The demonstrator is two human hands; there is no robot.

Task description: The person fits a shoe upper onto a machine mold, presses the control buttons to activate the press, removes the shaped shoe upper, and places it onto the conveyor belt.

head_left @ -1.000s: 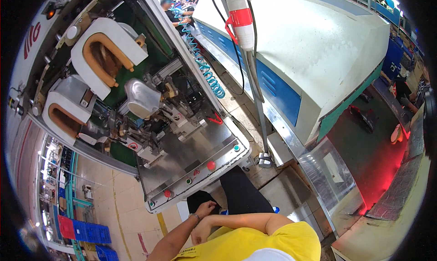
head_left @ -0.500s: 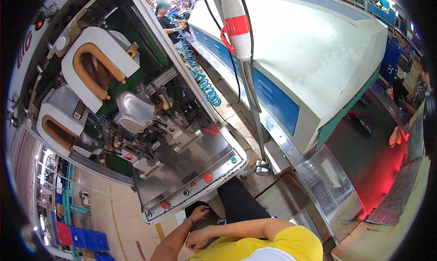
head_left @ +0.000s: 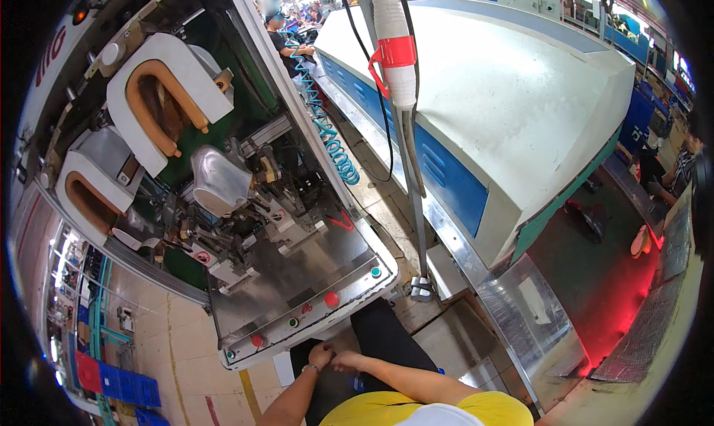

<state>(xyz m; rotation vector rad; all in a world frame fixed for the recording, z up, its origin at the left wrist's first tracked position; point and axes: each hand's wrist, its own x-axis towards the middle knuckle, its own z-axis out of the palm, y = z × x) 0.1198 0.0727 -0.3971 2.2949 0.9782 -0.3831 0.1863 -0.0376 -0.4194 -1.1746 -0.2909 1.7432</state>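
Observation:
My left hand (head_left: 320, 355) rests low over my dark-trousered lap, fingers curled inward, with a light band on its wrist. Beside it is my right hand (head_left: 346, 361), loosely closed, its fingertips close to the left hand. I see nothing held in either hand; whether they touch is hard to tell. Just beyond them is the rounded front edge of a machine with red push buttons (head_left: 332, 299) and green buttons (head_left: 375, 272). Inside the machine, a shiny metal form (head_left: 221, 181) stands among clamps, beside white blocks with tan U-shaped pads (head_left: 139, 91).
A large white and blue machine housing (head_left: 513, 114) fills the right. In front of it stands a post with a red and white connector (head_left: 394, 53), near a coiled teal hose (head_left: 338, 155). Dark shoes (head_left: 587, 219) lie in a red-lit bay. Blue crates (head_left: 126, 385) stand lower left.
My right hand has moved forward and up beside my left hand. The view has shifted slightly, and the machine's panel appears a little lower and further left.

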